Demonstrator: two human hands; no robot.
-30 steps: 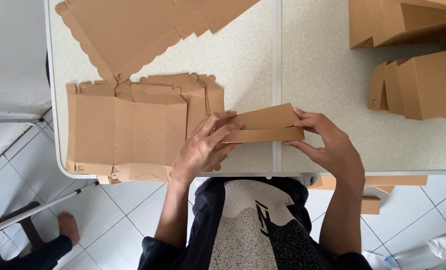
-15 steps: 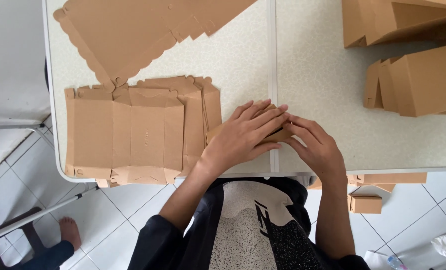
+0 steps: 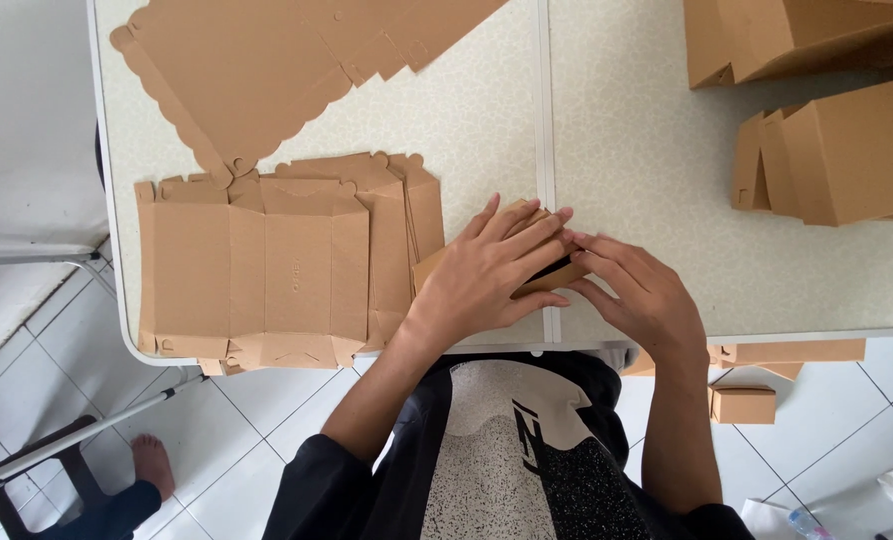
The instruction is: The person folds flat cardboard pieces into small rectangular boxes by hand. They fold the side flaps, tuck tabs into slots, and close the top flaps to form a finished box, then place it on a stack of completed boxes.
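Both my hands are on a small cardboard box (image 3: 545,262) lying at the near edge of the table (image 3: 487,110), right over the seam between the two tabletops. My left hand (image 3: 487,275) lies flat across its top, fingers spread and pressing down rather than closed around it. My right hand (image 3: 637,295) meets it from the right, fingertips pinching the box's end; how firmly, I cannot tell, as the fingers hide the contact. I judge the step in hand to be flattening or creasing the box into shape. The next move calls for steady pressure along the fold while the right fingers tuck the end flap, without letting the piece slide.

To the left, touching or nearly touching the box, sits a stack of flat cardboard blanks (image 3: 267,265), overhanging the table edge. A larger scalloped sheet (image 3: 267,70) lies beyond it. Finished boxes (image 3: 847,150) stand well apart at far right. Open room lies ahead and rightwards.
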